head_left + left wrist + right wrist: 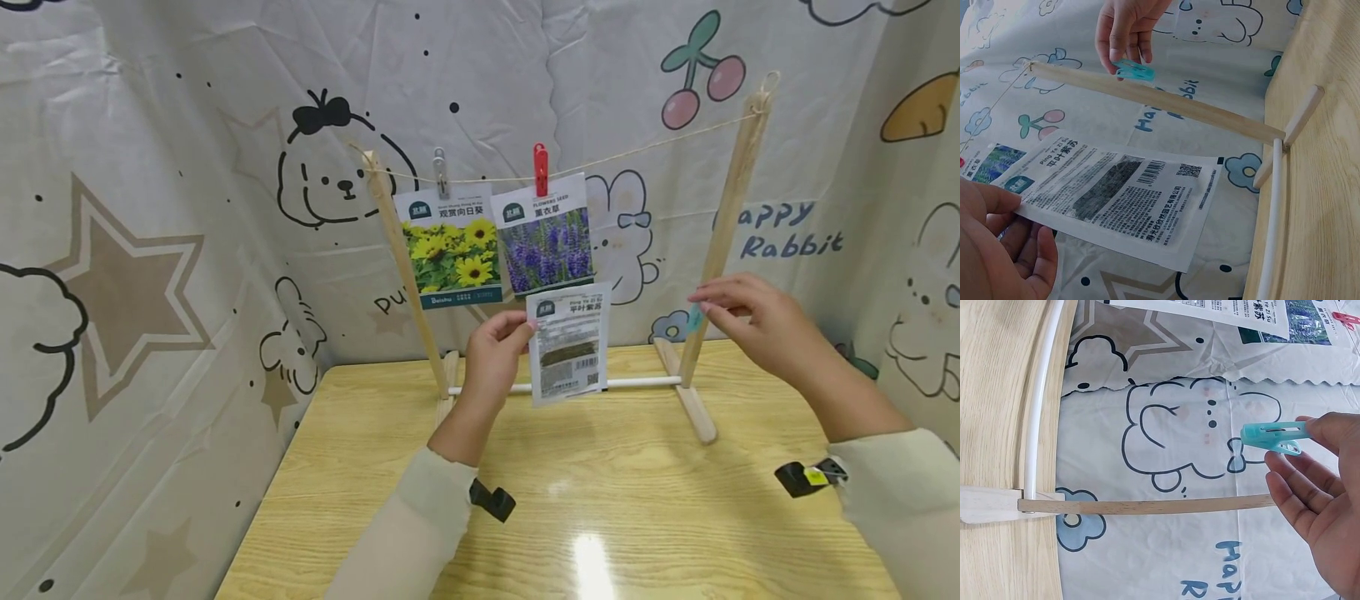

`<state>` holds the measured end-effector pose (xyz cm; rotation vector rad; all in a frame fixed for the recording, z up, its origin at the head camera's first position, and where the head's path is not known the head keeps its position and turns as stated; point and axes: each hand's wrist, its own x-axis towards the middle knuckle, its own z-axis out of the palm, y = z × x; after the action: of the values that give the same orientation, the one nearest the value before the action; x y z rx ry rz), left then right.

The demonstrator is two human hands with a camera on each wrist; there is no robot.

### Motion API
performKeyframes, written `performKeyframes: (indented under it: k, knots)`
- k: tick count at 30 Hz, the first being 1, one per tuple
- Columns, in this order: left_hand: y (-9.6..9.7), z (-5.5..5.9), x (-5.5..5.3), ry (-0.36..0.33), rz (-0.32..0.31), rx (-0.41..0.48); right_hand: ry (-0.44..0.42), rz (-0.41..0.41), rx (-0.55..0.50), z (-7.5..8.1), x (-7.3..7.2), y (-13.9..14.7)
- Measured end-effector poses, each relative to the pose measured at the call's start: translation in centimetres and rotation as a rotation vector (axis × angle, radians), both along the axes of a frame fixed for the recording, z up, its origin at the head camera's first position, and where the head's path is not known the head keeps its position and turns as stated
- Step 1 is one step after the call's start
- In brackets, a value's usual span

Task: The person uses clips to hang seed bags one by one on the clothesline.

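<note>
My left hand [495,350] pinches a white seed packet [568,346] by its left edge, its printed text side facing me. In the left wrist view the packet [1116,197] shows a barcode and a small square code. My right hand [757,321] holds a turquoise clothespin [1275,434] between thumb and fingers, near the right wooden post [727,225]. On the string [637,152] hang a sunflower seed packet [452,250] under a grey clothespin [440,172] and a lavender seed packet [547,242] under a red clothespin [541,169]. The held packet overlaps the lavender packet's lower edge.
The left wooden post [405,258] and the right one stand on wooden feet [693,408], joined by a white rod [637,382] low down. The frame stands on a wood-grain table [600,483]. Behind hangs a printed cloth [495,75] with cartoon animals.
</note>
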<state>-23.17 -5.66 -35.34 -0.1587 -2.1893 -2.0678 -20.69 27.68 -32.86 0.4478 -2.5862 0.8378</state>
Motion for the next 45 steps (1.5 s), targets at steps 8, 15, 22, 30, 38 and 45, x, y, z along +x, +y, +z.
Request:
performKeyframes:
  k: [8, 15, 22, 30, 38, 45]
  knots:
    - [0.3, 0.4, -0.1, 0.004, 0.009, -0.008, 0.036, 0.01, 0.018, 0.6, 0.1, 0.2]
    - [1.2, 0.8, -0.2, 0.027, 0.022, -0.013, 0.075, 0.029, 0.016, 1.2, 0.1, 0.4]
    - [1.7, 1.3, -0.4, 0.065, 0.002, -0.01, 0.078, 0.015, 0.021, 1.6, 0.2, 0.4]
    - [1.9, 1.8, -0.7, 0.094, 0.003, -0.012, 0.094, 0.01, 0.043, 2.1, 0.4, 0.3]
    - [1.9, 2.3, -0.7, 0.107, -0.005, -0.064, 0.097, 0.016, 0.036, 2.7, 0.3, 0.3]
    - [2.1, 2.7, -0.9, 0.108, -0.008, -0.081, 0.099, 0.022, 0.036, 3.1, 0.3, 0.3]
